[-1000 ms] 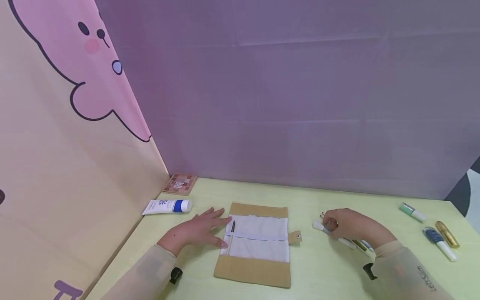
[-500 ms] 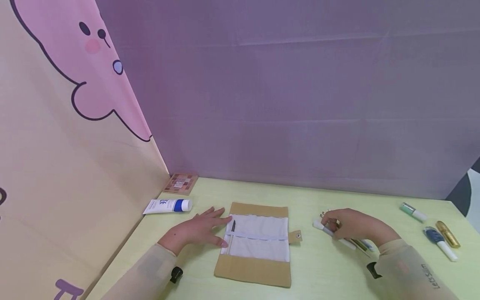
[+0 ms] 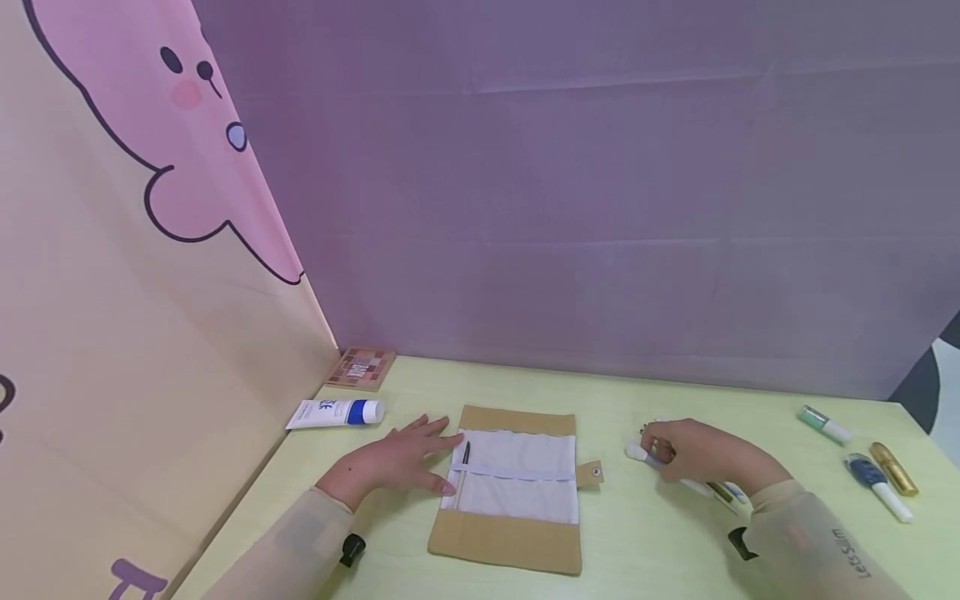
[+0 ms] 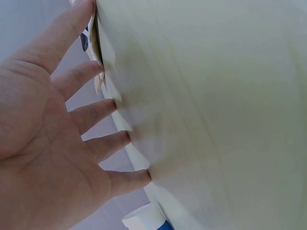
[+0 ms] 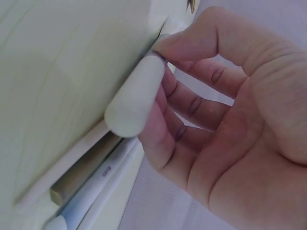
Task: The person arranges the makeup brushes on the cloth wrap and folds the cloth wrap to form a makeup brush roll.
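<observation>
My right hand (image 3: 701, 450) pinches a makeup brush (image 5: 134, 98) between thumb and fingers, near its grey collar. Its pale bristles (image 3: 636, 451) point left in the head view, low over the table. Under the thick white handle lie several slim sticks, one of them an olive-brown stick (image 5: 86, 167). On the other side, my left hand (image 3: 397, 458) is spread, its thumb and index finger on the left edge of an unfolded tan and white brush roll (image 3: 506, 550). A thin dark-tipped brush (image 3: 467, 454) sits under the roll's elastic strap at the left.
Left of the roll are a white squeeze tube (image 3: 335, 412) with a blue band and a brown checked palette (image 3: 362, 369). Far right lie a green and white bottle (image 3: 825, 425), a dark blue bottle (image 3: 866, 471) with a white cap, and a gold tube (image 3: 894, 468). A purple cloth wall (image 3: 600, 250) stands behind.
My right hand and forearm shift slightly around the brush. The left hand and the brush roll stay in place.
</observation>
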Available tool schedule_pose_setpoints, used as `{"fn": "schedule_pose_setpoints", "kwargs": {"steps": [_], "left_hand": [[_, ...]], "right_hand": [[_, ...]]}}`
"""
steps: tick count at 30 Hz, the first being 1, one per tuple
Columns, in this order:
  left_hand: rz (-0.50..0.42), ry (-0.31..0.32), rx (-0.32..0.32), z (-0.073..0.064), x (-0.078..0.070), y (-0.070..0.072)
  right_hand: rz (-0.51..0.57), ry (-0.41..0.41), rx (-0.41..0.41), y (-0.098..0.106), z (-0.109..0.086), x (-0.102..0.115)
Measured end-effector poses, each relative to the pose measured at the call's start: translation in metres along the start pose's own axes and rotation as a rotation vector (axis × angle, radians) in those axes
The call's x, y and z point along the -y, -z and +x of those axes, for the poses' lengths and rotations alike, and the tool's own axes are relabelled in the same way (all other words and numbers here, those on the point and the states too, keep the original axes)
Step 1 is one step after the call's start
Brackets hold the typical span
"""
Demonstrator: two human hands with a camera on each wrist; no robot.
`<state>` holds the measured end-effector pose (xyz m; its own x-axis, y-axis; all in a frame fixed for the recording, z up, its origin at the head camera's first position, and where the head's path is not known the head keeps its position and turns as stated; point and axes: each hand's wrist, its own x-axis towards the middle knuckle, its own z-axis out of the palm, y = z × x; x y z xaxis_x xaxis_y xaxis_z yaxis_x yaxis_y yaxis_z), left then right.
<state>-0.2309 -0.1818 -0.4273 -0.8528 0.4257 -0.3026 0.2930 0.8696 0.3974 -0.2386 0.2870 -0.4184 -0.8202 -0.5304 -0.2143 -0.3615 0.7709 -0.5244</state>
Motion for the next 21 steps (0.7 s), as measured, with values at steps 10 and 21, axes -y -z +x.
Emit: {"fn": "schedule_pose_setpoints", "kwargs": {"steps": [10, 21], "left_hand": [[-0.003, -0.004, -0.004, -0.002, -0.002, 0.002], [0.003, -0.005, -0.003, -0.001, -0.001, 0.001]], "right_hand": [[0.022, -0.045, -0.021, 0.003, 0.001, 0.007], [0.071, -0.036, -0.069, 0.011, 0.007, 0.023]]}}
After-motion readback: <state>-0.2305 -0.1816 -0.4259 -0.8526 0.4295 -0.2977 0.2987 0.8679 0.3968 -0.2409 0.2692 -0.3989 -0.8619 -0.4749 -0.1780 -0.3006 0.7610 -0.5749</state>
